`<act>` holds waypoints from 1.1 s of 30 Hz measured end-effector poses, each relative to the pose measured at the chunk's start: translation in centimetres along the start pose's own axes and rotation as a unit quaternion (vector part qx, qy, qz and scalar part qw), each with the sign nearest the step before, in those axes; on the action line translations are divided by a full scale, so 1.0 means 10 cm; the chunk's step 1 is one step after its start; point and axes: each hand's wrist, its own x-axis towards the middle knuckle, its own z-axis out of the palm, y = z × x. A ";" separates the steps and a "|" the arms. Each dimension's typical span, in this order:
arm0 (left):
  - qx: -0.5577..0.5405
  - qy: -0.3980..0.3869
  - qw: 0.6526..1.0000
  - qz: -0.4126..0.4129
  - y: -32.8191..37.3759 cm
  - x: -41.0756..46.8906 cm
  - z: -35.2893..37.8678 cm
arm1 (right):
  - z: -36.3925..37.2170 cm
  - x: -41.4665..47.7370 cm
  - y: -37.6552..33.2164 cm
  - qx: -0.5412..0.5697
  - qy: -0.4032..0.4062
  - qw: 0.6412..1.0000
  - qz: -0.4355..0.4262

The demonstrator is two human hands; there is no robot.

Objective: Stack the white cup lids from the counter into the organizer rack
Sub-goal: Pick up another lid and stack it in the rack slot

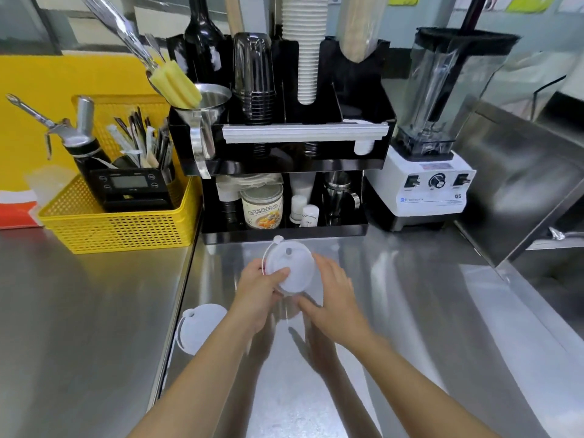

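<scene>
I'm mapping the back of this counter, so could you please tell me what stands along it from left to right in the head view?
Yellow basket → black organizer rack → white-based blender.

Both forearms bare, entering from 6 o'clock and converging toward frame centre. Left hand (259, 292) palm-down, wrist roughly straight, fingers curled, thumb pressed flat at its 1 o'clock. Right hand (335, 295) sits at 3 o'clock of the left, close beside it, fingers extended toward 11 o'clock and slightly cupped, thumb reaching toward 9 o'clock under the fingers. Both hands grip the same item between them. Slight motion blur on the right-hand fingertips.
</scene>
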 end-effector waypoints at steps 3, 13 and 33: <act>-0.058 -0.021 0.998 0.029 0.11 -0.02 0.25 | -0.05 0.16 -0.06 0.036 0.048 0.998 0.021; -0.031 -0.083 0.990 0.108 0.76 0.14 0.80 | -0.81 0.81 -0.03 -0.056 0.159 0.983 -0.075; 0.586 -0.044 0.659 0.470 2.18 1.29 1.67 | -2.05 2.65 0.26 -0.186 0.073 0.980 0.011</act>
